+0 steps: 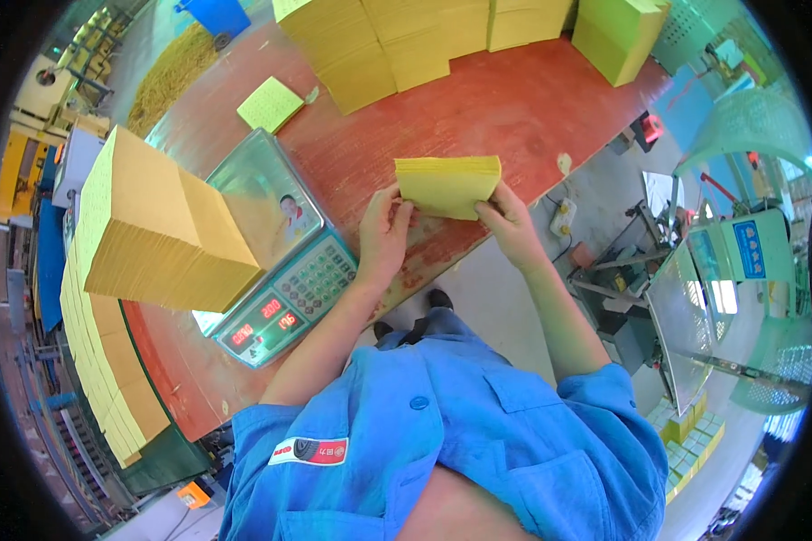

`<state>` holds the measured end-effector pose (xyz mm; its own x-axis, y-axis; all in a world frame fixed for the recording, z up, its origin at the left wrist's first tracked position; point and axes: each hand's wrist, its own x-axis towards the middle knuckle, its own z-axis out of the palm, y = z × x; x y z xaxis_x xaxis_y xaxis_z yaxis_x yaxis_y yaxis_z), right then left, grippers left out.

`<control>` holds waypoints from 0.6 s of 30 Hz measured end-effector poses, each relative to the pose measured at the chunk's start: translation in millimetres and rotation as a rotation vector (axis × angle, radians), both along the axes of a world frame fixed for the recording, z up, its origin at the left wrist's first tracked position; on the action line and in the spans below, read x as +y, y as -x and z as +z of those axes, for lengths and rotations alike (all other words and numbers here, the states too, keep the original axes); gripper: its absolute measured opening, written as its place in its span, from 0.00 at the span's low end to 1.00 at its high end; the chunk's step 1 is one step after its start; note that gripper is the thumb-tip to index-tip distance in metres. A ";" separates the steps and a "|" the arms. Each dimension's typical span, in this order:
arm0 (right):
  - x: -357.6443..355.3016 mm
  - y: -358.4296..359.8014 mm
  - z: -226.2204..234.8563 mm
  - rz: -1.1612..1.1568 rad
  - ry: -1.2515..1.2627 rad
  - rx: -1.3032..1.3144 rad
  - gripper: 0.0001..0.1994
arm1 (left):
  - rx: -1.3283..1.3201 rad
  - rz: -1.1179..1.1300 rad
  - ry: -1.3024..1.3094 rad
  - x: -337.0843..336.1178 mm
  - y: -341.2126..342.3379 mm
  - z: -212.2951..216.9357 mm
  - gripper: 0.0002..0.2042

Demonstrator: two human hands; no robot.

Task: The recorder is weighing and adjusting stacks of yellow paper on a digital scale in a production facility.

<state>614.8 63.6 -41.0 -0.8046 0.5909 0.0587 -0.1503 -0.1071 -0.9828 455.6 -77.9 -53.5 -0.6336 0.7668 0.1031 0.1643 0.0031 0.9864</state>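
Observation:
Between both hands I hold a stack of yellow paper sheets (448, 187) upright above the red table's near edge. My left hand (383, 230) grips its lower left side, and my right hand (509, 221) has the lower right corner, thumb in front. The fingers behind the stack are hidden. To my left stands a digital counting scale (311, 279) with a lit red display and a keypad. A tall pile of yellow paper (167, 225) rests on its pan, leaning slightly. A small yellow stack (270, 105) lies on the table beyond the scale.
Large blocks of stacked yellow paper (379, 45) line the far side of the red table (370, 135). More paper (108, 361) stands at the left edge. On the right are a machine with a metal plate (681, 316) and a power strip (564, 216) on the floor. A blue bin (215, 15) stands far left.

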 end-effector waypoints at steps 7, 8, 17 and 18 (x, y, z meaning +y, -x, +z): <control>-32.3 2.9 14.4 -0.256 -0.481 -0.182 0.12 | 0.226 0.147 0.059 -36.6 -4.5 40.0 0.07; -33.3 -2.3 31.7 -0.237 -0.457 -0.164 0.12 | 0.424 0.227 -0.014 -41.6 -11.6 64.2 0.07; -103.2 99.6 259.4 0.140 -0.695 0.107 0.09 | 0.678 0.372 -0.045 -193.2 38.2 284.6 0.09; -118.2 125.8 277.3 0.129 -0.663 0.135 0.12 | 0.374 0.384 -0.015 -204.8 52.4 305.9 0.12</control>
<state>489.1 -54.6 236.3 -0.8264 0.2955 0.4793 -0.3027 0.4846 -0.8207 403.1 -282.6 252.4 -0.7863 0.4836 0.3845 0.4942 0.1187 0.8612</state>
